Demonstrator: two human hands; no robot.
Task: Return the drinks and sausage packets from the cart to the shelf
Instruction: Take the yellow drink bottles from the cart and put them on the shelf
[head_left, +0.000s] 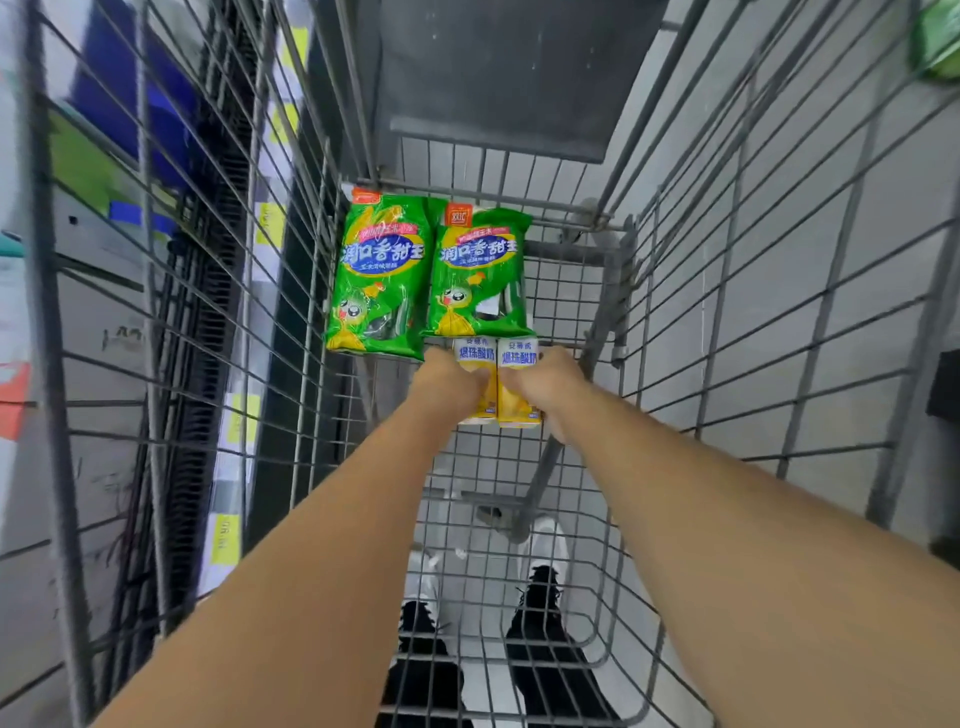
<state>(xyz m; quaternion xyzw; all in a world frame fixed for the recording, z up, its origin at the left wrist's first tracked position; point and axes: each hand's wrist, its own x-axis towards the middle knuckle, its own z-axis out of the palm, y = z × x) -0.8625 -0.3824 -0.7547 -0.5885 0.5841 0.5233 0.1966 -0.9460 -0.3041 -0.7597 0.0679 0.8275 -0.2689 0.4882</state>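
Deep on the cart (566, 291) floor, your left hand (447, 382) and right hand (545, 384) each close on one of two drink cartons (519, 395) standing side by side, it seems; fingers are hidden. Just beyond them lie two sausage packets (382, 275), long axes pointing away from you.

Head-worn, wide-angle, looking steeply down and forward into the wire cart (675, 291) from close above its near edge, floor visible through the mesh.
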